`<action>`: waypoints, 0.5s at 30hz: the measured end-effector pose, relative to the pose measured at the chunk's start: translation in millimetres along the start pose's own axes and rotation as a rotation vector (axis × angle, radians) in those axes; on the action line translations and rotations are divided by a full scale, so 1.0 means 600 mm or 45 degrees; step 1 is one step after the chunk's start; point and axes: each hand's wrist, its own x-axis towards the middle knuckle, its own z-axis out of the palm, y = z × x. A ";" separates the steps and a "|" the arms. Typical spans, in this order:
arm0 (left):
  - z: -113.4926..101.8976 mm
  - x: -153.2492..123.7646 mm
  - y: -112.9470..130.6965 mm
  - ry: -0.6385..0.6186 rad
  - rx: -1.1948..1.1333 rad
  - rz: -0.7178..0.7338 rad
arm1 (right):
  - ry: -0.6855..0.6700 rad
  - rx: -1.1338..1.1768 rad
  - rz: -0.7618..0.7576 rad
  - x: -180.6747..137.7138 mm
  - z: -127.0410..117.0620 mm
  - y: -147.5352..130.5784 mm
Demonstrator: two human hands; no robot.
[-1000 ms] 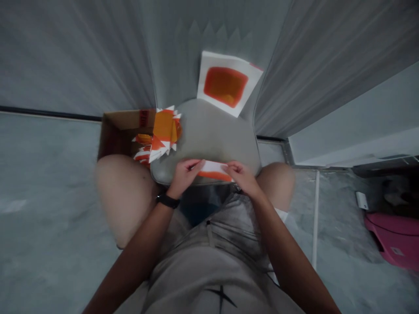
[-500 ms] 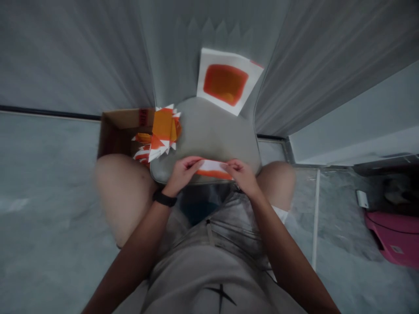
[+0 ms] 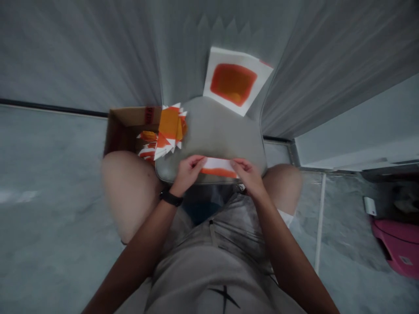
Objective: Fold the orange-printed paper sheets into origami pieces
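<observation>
A folded strip of white and orange paper point(image 3: 218, 167) is stretched between my two hands, over the front edge of the grey chair seat point(image 3: 225, 135). My left hand point(image 3: 189, 173) pinches its left end between thumb and fingers. At the right end, my right hand point(image 3: 248, 173) grips it the same way. Several folded orange and white paper pieces point(image 3: 169, 126) are piled at the seat's left edge. Against the chair back leans a white sheet point(image 3: 209, 83) with an orange rounded square on it.
An open cardboard box point(image 3: 114, 131) stands left of the chair, beyond my left knee. Grey curtains point(image 3: 81, 52) hang behind. On the floor at the far right lie a pink plastic object point(image 3: 397, 244) and a small white object point(image 3: 369, 206).
The whole view has shifted slightly, so the chair and papers appear further right. Both hands keep their hold on the paper strip, which looks a little flatter.
</observation>
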 end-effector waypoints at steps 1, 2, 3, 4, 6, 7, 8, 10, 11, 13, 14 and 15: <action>0.000 0.000 0.000 0.021 0.000 0.001 | -0.016 0.001 0.008 -0.001 -0.002 0.003; 0.000 -0.001 0.001 0.048 0.004 0.002 | -0.038 -0.013 0.010 -0.001 -0.004 0.007; 0.001 -0.002 0.001 0.072 0.019 0.004 | -0.057 -0.036 0.003 -0.002 -0.007 0.010; 0.003 -0.003 0.001 0.094 0.051 0.008 | -0.070 -0.066 -0.010 -0.002 -0.009 0.013; 0.007 -0.007 0.002 0.133 0.168 0.037 | -0.068 -0.159 -0.047 0.000 -0.014 0.018; 0.010 -0.010 0.002 0.152 0.250 0.064 | -0.053 -0.231 -0.077 0.002 -0.015 0.020; 0.012 -0.012 0.003 0.166 0.338 0.096 | -0.019 -0.320 -0.123 0.004 -0.015 0.020; 0.017 -0.014 0.003 0.184 0.489 0.153 | 0.101 -0.524 -0.269 0.008 -0.009 0.019; 0.019 -0.014 0.003 0.186 0.540 0.168 | 0.172 -0.613 -0.358 0.008 -0.002 0.017; 0.022 -0.013 0.003 0.197 0.587 0.167 | 0.267 -0.714 -0.512 0.004 0.019 0.012; 0.023 -0.012 0.003 0.207 0.574 0.153 | 0.277 -0.705 -0.551 -0.002 0.032 0.009; 0.023 -0.010 0.003 0.216 0.537 0.129 | 0.285 -0.650 -0.550 -0.010 0.045 0.007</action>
